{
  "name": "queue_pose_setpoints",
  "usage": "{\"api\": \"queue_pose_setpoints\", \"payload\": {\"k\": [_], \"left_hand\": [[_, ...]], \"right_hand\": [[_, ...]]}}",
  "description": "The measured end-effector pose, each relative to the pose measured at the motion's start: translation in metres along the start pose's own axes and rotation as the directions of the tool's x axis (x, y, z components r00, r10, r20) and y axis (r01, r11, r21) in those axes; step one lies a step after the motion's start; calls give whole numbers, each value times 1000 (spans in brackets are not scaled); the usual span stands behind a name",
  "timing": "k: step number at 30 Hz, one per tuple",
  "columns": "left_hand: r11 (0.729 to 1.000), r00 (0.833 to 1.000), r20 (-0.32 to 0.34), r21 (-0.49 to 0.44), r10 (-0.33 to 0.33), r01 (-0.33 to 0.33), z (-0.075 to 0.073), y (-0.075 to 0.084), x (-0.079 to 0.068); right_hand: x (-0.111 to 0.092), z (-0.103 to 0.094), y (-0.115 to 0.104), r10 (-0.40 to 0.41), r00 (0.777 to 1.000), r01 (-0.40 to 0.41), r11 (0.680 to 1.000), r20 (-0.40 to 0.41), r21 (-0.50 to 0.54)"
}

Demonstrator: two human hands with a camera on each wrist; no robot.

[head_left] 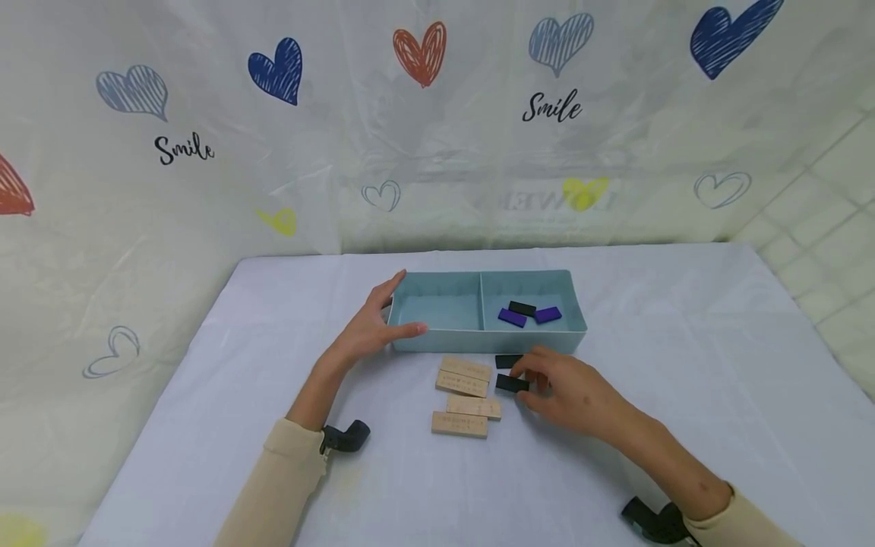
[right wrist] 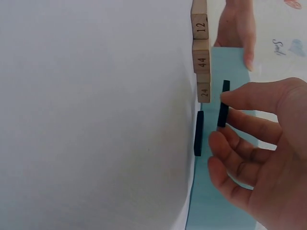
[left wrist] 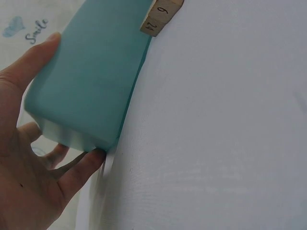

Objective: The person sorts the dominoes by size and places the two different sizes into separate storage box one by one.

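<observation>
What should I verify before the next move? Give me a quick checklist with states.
1. Grip: ok. The right hand pinches the held black block.
2. Tray steadied: ok. The left hand holds the left end of the tray.
3. Space in the right compartment: ok. Two purple blocks and a third black block lie there, with bare floor beside them.
4. Wooden blocks out of the way: ok. They lie left of the held one.
5. Second black block inside: not ok. It lies outside, near the front wall.
</observation>
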State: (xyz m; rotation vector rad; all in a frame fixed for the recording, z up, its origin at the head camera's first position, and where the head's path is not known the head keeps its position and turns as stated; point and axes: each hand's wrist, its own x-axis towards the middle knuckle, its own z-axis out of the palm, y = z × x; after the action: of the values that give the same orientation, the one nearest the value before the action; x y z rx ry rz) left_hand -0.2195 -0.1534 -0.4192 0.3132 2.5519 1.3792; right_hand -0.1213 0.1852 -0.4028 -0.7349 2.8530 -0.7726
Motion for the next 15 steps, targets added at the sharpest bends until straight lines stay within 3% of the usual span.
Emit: {"api": "queue_pose_setpoints", "payload": {"k": [8,15], "left_hand": [[1000,1000,-6,-1,-4,4,1,3,-1],[1000,1000,-4,-9,-4,4,1,1,-1]], "right_hand": [[1,-2,-1,-23,993,24,1000,-116,6],[2,-2,1,-87,966,91,996,-244,6]]}}
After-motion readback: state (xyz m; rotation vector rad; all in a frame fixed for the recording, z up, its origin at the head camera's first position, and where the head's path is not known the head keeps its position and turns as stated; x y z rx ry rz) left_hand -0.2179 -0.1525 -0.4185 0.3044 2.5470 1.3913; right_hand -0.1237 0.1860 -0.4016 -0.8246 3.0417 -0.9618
